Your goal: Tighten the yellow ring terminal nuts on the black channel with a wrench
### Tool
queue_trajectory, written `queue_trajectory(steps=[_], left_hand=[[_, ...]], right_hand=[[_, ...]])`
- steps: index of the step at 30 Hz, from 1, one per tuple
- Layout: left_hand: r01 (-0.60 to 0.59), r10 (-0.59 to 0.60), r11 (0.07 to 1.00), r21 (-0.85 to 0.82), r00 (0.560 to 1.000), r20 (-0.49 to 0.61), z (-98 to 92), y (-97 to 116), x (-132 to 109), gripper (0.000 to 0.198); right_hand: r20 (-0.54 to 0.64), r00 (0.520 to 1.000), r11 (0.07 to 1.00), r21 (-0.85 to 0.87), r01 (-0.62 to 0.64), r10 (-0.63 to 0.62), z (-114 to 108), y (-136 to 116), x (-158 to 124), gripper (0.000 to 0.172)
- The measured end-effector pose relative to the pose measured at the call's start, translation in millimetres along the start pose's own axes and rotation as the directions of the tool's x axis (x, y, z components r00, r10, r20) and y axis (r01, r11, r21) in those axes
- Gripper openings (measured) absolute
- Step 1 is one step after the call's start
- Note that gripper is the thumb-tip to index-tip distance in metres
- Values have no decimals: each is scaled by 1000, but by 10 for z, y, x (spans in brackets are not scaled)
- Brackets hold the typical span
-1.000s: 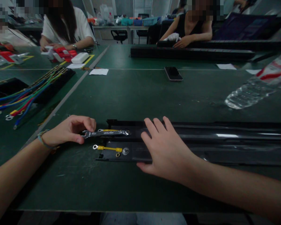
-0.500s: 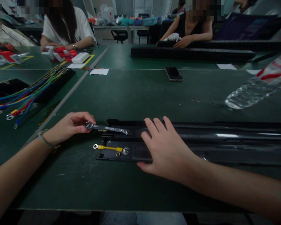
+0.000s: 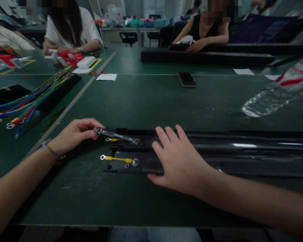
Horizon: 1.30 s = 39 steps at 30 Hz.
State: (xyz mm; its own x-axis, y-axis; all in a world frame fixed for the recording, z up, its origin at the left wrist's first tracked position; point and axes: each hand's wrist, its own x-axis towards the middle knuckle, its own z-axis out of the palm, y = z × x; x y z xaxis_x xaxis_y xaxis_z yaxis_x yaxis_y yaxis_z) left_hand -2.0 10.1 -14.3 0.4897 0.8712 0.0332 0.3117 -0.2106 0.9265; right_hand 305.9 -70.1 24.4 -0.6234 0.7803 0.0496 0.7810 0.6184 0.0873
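Note:
My left hand (image 3: 73, 135) pinches the near end of a small silver wrench (image 3: 117, 136). The wrench's far end sits on a fastener at the left end of a long black rail (image 3: 242, 153) that lies across the green table. A short yellow wire (image 3: 117, 159) with ring terminals lies on the rail's lower flange beside a washer (image 3: 135, 162); a second yellow wire shows partly under the wrench. My right hand (image 3: 178, 159) lies flat on the rail with its fingers spread, just right of the wrench.
A clear plastic bottle (image 3: 275, 94) lies at the right. A phone (image 3: 187, 79) lies mid-table. Coloured wires (image 3: 27, 106) with ring terminals rest over a black tray at the left. Other people sit at the far tables, with another long black rail (image 3: 207, 57).
My left hand has swung the wrench's handle end away from me, turning it about the fastener on the rail. My right hand has stayed on the rail.

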Motion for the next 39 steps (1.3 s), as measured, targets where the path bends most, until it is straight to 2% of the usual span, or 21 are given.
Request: queue_trajectory(steps=[7, 14, 23, 31, 39], left_hand=[[-21, 30, 996, -88, 994, 102, 18, 38, -17, 12], [-77, 108, 982, -172, 978, 179, 75, 100, -13, 20], [-87, 144, 975, -205, 949, 280, 65, 87, -20, 21], [-81, 138, 975, -206, 950, 279, 71, 103, -1, 21], [-39, 58, 990, -138, 989, 137, 40, 43, -23, 16]], right_hand=[[-7, 1000, 1000, 14, 3, -3, 11, 2, -6, 64], [1, 1000, 1000, 13, -3, 3, -7, 2, -5, 65], [-7, 1000, 1000, 15, -7, 7, -1, -3, -6, 63], [-18, 1000, 1000, 16, 2, -2, 12, 3, -4, 64], [-14, 1000, 1000, 7, -1, 1, 16, -1, -3, 64]])
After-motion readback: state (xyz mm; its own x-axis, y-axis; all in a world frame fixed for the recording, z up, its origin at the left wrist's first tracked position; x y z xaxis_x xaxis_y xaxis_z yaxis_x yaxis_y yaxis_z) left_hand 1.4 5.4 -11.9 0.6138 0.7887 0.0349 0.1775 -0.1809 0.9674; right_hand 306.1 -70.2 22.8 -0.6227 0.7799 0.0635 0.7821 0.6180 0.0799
